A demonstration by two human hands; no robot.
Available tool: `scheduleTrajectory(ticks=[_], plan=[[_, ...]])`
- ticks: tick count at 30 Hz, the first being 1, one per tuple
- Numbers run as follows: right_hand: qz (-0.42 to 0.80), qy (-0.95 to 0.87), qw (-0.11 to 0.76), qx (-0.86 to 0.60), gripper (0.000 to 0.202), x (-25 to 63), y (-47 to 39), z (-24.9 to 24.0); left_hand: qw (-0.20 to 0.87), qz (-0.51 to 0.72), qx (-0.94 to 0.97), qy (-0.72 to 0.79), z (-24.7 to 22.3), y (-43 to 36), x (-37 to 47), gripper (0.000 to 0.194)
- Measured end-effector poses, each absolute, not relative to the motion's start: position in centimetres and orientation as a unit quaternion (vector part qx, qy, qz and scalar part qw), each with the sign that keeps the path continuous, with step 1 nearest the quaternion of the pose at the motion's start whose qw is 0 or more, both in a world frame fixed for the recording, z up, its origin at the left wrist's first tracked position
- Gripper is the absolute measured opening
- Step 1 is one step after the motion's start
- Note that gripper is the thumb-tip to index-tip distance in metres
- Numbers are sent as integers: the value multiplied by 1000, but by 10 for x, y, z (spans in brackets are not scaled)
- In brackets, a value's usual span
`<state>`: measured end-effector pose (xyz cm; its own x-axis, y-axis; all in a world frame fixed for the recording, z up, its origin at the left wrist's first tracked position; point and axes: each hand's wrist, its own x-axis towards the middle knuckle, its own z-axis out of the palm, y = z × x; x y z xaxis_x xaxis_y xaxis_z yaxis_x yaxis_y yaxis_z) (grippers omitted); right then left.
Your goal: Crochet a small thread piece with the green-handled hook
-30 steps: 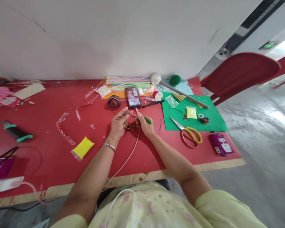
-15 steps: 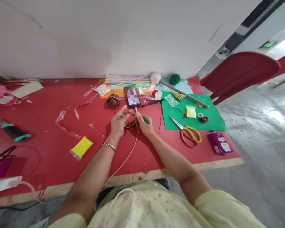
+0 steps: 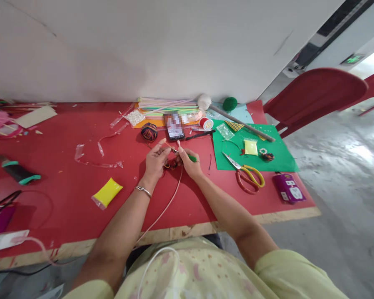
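Note:
My left hand (image 3: 156,161) pinches dark multicoloured yarn work, with a strand running over its raised fingers. Closed round a crochet hook with a green handle (image 3: 192,158), my right hand (image 3: 188,161) meets it from the right. The hook's thin metal tip reaches toward the left fingertips. Below and between the hands hangs the dark yarn piece (image 3: 172,164), partly hidden by fingers. A ball of multicoloured yarn (image 3: 149,131) lies just beyond my left hand, and a phone (image 3: 174,126) lies beyond both hands.
Scissors (image 3: 247,176) lie to the right, partly on a green sheet (image 3: 230,160). A purple box (image 3: 288,188) is near the right edge. Left are a yellow packet (image 3: 108,193) and a black-teal tool (image 3: 20,172). A cable (image 3: 166,207) crosses the front edge.
The clear plastic strip on the left has shifted, its lower end swinging up and to the right. My hands have barely moved.

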<state>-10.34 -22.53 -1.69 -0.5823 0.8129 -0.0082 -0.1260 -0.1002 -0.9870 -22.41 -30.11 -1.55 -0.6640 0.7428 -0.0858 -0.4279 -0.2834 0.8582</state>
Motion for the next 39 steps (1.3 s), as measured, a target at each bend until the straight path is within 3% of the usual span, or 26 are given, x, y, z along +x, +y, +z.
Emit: scheduleTrajectory(ticks=[17, 24, 39], plan=[[636, -678, 290, -228, 44, -91, -228, -5, 406, 775, 137, 464, -8, -306, -230, 58], [690, -614, 290, -250, 55, -93, -229, -11, 408, 776, 141, 460, -9, -306, -230, 55], [700, -568, 314, -299, 58, -99, -219, -18, 431, 757, 179, 457, -13, -307, -235, 58]])
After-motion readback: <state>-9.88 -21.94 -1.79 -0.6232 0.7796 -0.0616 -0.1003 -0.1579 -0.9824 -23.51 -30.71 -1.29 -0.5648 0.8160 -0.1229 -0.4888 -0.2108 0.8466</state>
